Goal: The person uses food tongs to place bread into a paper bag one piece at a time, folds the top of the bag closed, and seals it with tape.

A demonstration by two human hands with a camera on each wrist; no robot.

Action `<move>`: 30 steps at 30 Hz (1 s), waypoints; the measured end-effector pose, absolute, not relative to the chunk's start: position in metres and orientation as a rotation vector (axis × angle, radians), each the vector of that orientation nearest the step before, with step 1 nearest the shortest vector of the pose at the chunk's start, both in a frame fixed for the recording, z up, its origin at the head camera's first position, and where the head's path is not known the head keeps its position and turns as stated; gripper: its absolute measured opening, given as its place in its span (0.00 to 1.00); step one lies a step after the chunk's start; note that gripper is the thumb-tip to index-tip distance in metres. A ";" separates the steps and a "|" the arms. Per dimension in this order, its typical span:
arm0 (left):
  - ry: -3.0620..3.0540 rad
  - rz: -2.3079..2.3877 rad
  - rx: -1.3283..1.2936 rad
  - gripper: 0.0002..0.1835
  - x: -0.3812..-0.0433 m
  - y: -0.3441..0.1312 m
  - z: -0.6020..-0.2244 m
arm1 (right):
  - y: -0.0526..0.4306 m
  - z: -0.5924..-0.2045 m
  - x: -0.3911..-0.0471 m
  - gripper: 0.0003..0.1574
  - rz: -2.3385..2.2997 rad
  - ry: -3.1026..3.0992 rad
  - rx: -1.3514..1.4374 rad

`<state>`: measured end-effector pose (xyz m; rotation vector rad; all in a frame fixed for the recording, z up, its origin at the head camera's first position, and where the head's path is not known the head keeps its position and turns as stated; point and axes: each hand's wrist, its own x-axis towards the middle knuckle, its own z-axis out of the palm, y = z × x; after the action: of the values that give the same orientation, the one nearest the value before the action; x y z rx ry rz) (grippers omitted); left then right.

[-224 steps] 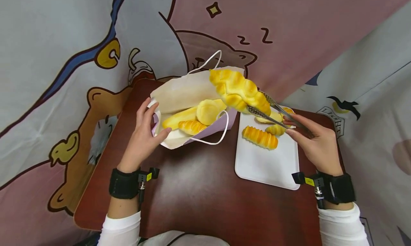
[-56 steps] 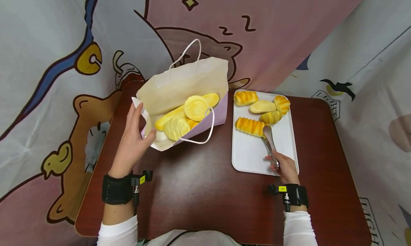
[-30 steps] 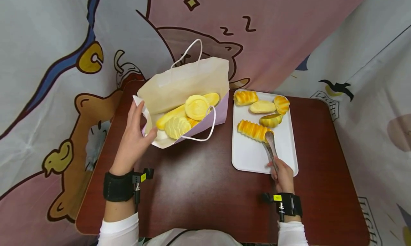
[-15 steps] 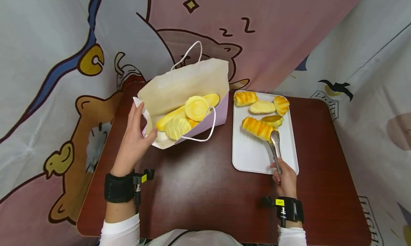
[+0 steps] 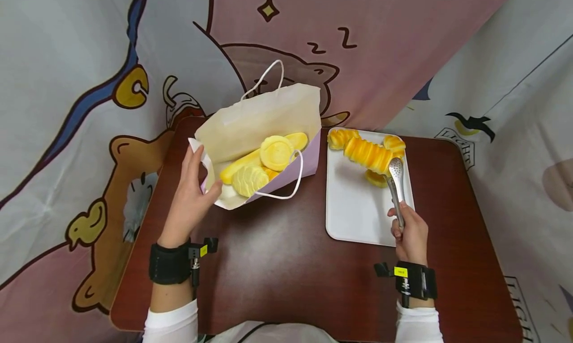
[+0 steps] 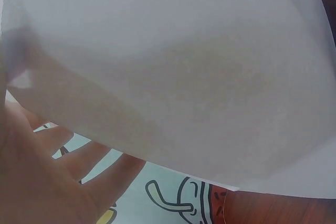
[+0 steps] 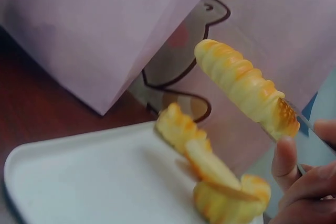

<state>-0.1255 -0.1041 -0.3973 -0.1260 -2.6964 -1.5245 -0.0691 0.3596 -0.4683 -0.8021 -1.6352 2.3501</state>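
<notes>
My right hand (image 5: 412,235) grips metal food tongs (image 5: 395,181). Pinched in their ends, a ridged golden bread roll (image 7: 244,85) hangs clear above the white tray (image 5: 353,214). Below and behind it on the tray are several smaller breads, among them a ridged piece (image 7: 178,129) and a rounded one (image 7: 226,203). On the left, my left hand (image 5: 190,196) holds the near left rim of a lilac paper bag (image 5: 306,159), thumb at the mouth and fingers along the outside. Inside the bag show a long yellow bread (image 5: 239,166), a round one (image 5: 276,153) and a pale scored one (image 5: 250,180).
Tray and bag stand on a dark red-brown table (image 5: 286,278). White cord handles (image 5: 295,184) loop up from the bag's two sides. A cartoon-printed cloth (image 5: 380,59) hangs close behind the table and along its sides.
Earlier the tongs carried a braided bread by the bag; a pale scored bread now lies inside it. Since then the tongs have gripped the ridged roll and lifted it off the tray. The left hand stays.
</notes>
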 end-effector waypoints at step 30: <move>-2.688 -1.544 -0.119 0.45 -0.124 -0.100 -0.397 | 0.291 -0.365 -0.137 0.22 2.327 -1.860 -0.142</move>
<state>-0.1240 -0.1002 -0.3970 -0.1188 -2.6882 -1.5435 -0.1368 0.2908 -0.3653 -0.1419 -1.8597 2.3273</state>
